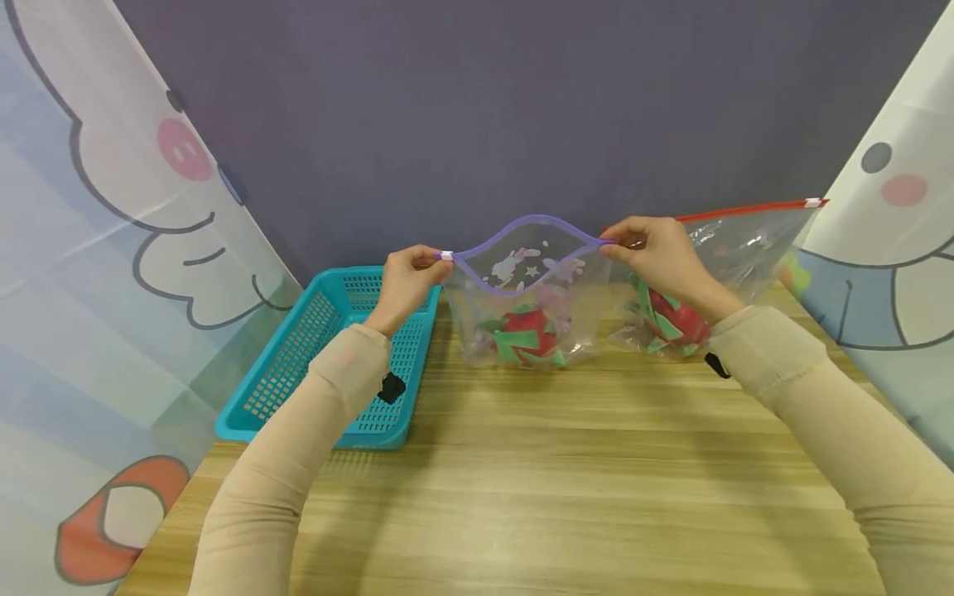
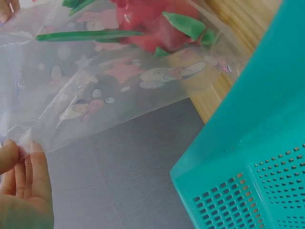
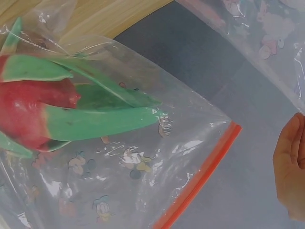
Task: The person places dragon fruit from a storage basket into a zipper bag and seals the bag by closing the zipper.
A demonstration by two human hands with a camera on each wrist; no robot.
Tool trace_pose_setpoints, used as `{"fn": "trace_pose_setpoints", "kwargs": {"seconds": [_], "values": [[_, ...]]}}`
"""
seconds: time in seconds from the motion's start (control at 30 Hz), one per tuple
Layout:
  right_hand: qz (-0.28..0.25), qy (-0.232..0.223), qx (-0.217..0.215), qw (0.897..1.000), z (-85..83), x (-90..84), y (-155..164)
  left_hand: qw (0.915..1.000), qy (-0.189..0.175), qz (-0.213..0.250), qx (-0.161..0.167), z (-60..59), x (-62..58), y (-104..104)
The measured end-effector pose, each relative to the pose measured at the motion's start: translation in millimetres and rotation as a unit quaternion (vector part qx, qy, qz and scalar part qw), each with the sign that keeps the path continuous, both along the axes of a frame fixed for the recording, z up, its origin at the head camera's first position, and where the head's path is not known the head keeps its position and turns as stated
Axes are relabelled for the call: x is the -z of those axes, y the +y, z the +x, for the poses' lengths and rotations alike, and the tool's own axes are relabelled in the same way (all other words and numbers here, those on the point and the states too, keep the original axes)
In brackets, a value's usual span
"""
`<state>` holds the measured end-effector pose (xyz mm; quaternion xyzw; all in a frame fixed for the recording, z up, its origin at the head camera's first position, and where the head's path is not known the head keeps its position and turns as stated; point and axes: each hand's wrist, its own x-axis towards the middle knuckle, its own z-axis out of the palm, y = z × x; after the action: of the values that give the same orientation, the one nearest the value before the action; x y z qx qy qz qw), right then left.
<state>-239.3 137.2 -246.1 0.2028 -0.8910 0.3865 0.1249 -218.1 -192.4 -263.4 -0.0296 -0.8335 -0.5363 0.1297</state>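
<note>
A clear slider bag (image 1: 574, 331) with a purple-edged mouth and printed cartoon figures stands on the table, its mouth gaping. Inside it lies a red dragon fruit (image 1: 527, 331) with green scales. At the mouth's left corner, beside the white slider (image 1: 446, 256), my left hand (image 1: 408, 281) pinches the purple edge. My right hand (image 1: 659, 257) pinches the opposite corner. Behind the right hand stands a second clear bag (image 3: 190, 124) with a red zip edge (image 3: 200, 176). It holds another dragon fruit (image 3: 33, 105), partly hidden by the right forearm in the head view.
A turquoise perforated basket (image 1: 272, 352) sits on the left of the wooden table (image 1: 522, 480), partly behind the left forearm. A dark grey panel (image 1: 507, 108) rises at the back. Cartoon-printed sheets (image 1: 134, 223) hang along both sides.
</note>
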Motion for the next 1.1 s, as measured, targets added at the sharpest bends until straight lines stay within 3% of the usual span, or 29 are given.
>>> {"fn": "trace_pose_setpoints", "kwargs": {"seconds": [0.63, 0.97, 1.1], "values": [[0.000, -0.020, -0.031, 0.999, 5.1, -8.2, -9.7, 0.9988, 0.015, 0.047, -0.002, 3.6, 4.0, 7.0], [-0.015, 0.062, -0.024, 0.998, 8.3, -18.2, -23.0, 0.9995, 0.006, 0.031, -0.004, 6.3, 3.4, 11.4], [-0.022, 0.090, -0.058, 0.994, 13.8, -25.1, -41.0, 0.9995, 0.007, 0.029, -0.004, 8.5, 4.6, 11.9]]}}
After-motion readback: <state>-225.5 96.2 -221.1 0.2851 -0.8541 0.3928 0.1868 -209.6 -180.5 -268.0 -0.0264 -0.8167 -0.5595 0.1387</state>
